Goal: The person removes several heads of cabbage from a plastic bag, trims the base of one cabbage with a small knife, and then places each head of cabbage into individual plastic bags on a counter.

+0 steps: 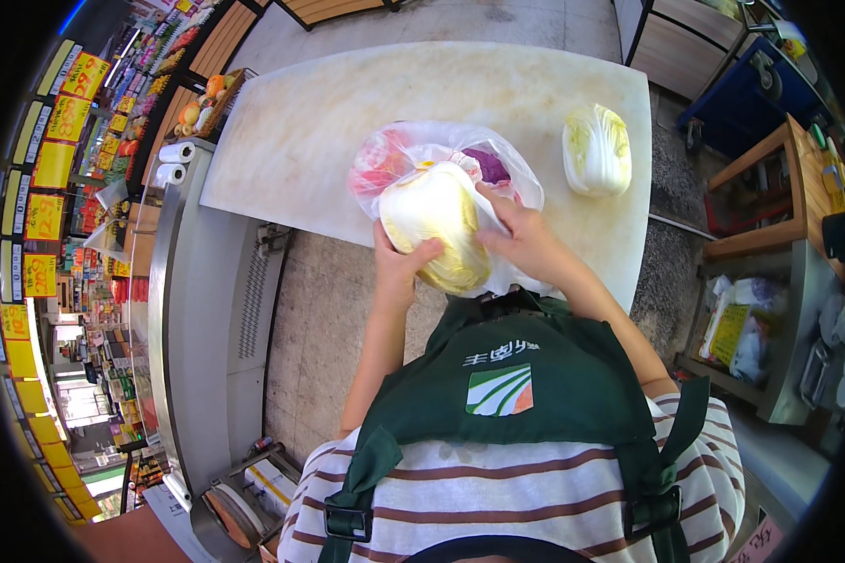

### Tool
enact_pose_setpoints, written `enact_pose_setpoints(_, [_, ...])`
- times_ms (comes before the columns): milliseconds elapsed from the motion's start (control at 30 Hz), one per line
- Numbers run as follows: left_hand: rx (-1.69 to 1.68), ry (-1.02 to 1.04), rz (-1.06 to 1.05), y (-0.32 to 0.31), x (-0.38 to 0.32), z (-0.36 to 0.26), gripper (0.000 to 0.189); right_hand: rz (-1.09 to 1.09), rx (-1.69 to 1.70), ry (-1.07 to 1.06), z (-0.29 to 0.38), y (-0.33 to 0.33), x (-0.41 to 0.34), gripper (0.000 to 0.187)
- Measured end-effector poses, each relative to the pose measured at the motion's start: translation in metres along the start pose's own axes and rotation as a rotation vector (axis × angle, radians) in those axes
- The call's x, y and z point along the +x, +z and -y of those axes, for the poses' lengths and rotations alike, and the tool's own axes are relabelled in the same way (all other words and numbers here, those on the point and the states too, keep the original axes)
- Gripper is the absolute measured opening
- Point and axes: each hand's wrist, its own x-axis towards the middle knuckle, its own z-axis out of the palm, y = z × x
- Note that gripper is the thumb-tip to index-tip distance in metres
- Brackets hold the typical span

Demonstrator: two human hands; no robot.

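Note:
Between my hands is a napa cabbage (433, 218) in clear wrap, tilted, in front of an opened plastic bag. My left hand (401, 260) grips its lower left side, thumb across the front. On the cabbage's right side, my right hand (510, 229) rests with its fingers at the upper edge; its fingertips are partly hidden. The clear plastic bag (524, 165) lies on the white table (310, 127) and holds something purple (487, 166) and something pink and red (379, 160). A second wrapped napa cabbage (597, 151) lies at the table's right end.
A metal-edged counter (176, 281) with plastic bag rolls (174, 163) stands at left, near a basket of produce (218, 105). To the right are a blue wheeled cart (753, 98) and a wooden-framed cabinet (753, 183). Price signs line the far left.

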Motion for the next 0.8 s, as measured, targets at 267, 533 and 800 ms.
enact_pose_setpoints(267, [-0.641,-0.305,0.143,-0.054,-0.015,0.035,0.073,-0.198,0.599,0.430,-0.023,0.002,0.015,0.026])
enact_pose_setpoints(533, [-0.915,-0.061,0.225,-0.048,-0.003,0.031,0.082,-0.285,0.987,0.641,-0.065,-0.009,0.008,0.023])
enact_pose_setpoints(800, [-1.350,-0.111,0.347,-0.064,-0.014,0.024,0.070,-0.550,0.668,0.262,-0.057,0.005,0.051,0.025])
